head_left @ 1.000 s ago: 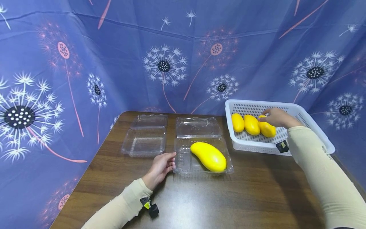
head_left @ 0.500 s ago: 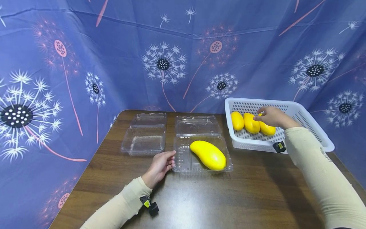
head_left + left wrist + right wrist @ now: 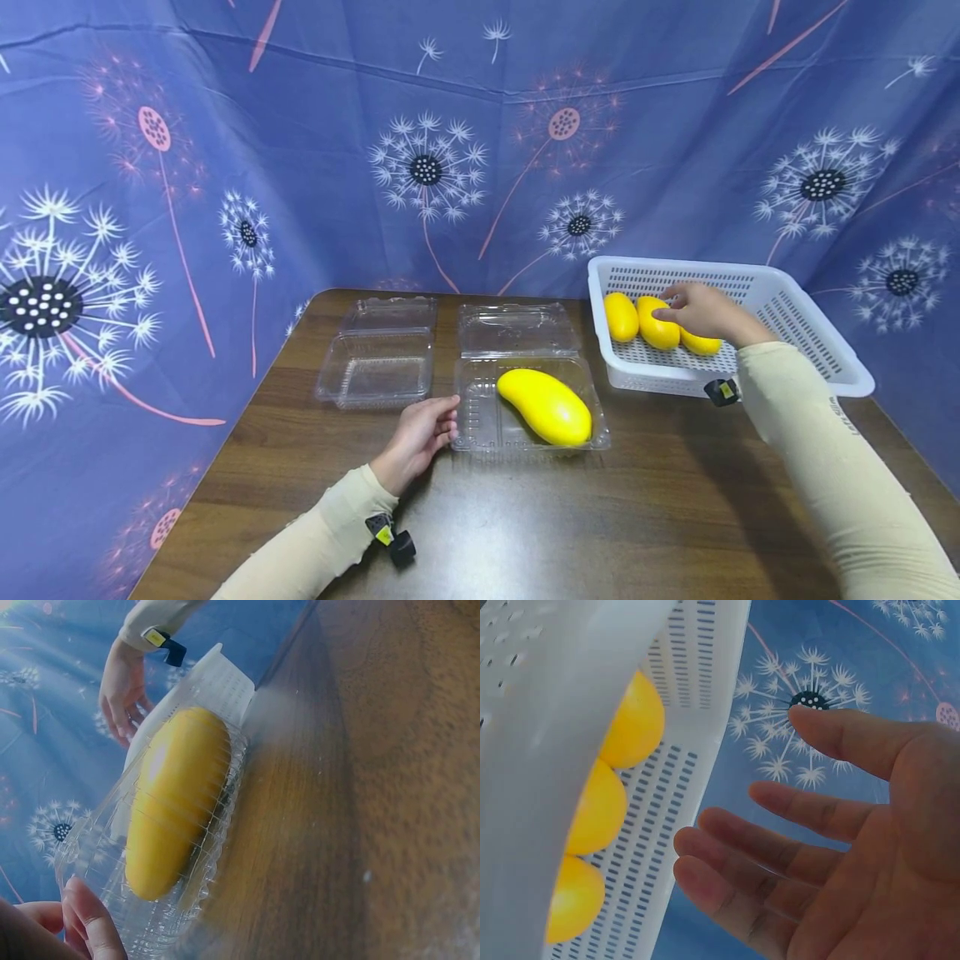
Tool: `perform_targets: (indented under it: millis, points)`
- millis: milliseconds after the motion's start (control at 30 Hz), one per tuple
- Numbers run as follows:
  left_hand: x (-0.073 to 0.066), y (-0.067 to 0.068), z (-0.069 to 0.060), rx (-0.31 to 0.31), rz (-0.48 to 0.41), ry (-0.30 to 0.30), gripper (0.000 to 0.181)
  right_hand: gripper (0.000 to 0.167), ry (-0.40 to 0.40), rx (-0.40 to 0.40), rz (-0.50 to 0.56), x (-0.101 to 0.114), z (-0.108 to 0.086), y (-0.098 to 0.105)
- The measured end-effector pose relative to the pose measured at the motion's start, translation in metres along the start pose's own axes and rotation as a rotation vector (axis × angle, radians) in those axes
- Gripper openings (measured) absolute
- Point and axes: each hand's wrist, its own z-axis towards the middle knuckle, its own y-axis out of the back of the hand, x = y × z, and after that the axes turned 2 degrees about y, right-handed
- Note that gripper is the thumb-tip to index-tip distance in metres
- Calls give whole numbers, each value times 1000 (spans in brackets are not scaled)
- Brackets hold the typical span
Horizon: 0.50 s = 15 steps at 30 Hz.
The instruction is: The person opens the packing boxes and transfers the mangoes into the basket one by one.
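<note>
My left hand (image 3: 416, 440) pinches the left rim of an open clear plastic clamshell container (image 3: 477, 417) on the table. A yellow mango (image 3: 546, 407) lies tilted in that container; the left wrist view shows the same mango (image 3: 178, 802) behind the clear wall, near my fingertips (image 3: 88, 907). Over a white perforated basket (image 3: 813, 333) hovers my right hand (image 3: 708, 312), fingers spread and holding nothing. Below it are three mangoes in a row: a left mango (image 3: 621, 317), a middle mango (image 3: 656, 325) and a right mango (image 3: 699, 343), partly hidden by the hand.
A second clear clamshell container (image 3: 378, 367) stands open with nothing in it, to the left of the first. Both are on a brown wooden table (image 3: 525, 525). A blue dandelion-print cloth (image 3: 315, 150) hangs behind and along the sides.
My right hand has moved left over the basket, from above the right mango toward the middle one. My left hand stays at the container's rim.
</note>
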Motion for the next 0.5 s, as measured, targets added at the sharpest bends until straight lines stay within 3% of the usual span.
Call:
perform_targets:
  millis: [500]
  points:
    - [-1, 0, 2, -16, -1, 6, 7, 55, 76, -52, 2, 20, -7, -11]
